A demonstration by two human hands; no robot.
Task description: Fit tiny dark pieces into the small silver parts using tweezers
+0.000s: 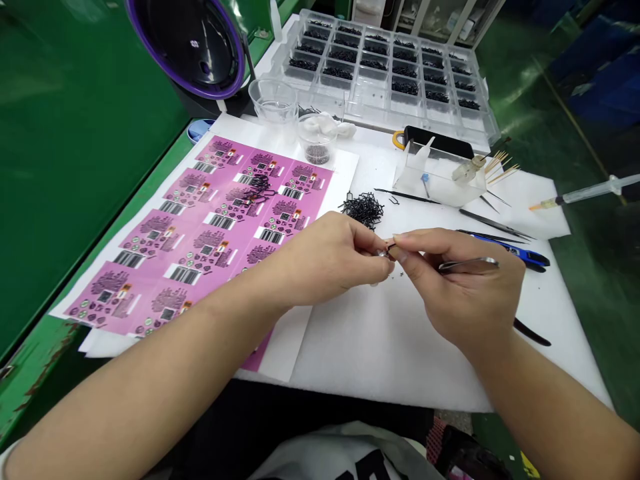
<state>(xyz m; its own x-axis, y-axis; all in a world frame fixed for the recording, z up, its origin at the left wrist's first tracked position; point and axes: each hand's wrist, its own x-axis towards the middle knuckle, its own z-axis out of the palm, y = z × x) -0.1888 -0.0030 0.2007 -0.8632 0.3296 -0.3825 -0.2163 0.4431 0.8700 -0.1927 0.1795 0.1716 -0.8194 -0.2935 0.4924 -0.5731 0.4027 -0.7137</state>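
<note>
At the middle of the head view, my left hand [340,257] is closed in a pinch, its thumb and forefinger around a tiny shiny and dark piece [384,253]. My right hand [465,287] meets it there, with finger and thumb tips pressed together at the same piece. A slim silver tool [467,264], apparently tweezers, lies within the right hand's curled fingers; its front end is hidden. Just beyond the fingertips is a heap of small black bent wire-like pieces [364,210]. A smaller cluster of such black pieces [259,188] lies on the pink printed sheet [197,230].
Behind stands a clear compartment box [365,93] holding black pieces. Clear cups [274,103] and a purple-rimmed round device [193,47] are at back left. On the right are a clear tray [440,180], dark tweezers [495,225], a blue-handled cutter [525,253] and a syringe [595,190].
</note>
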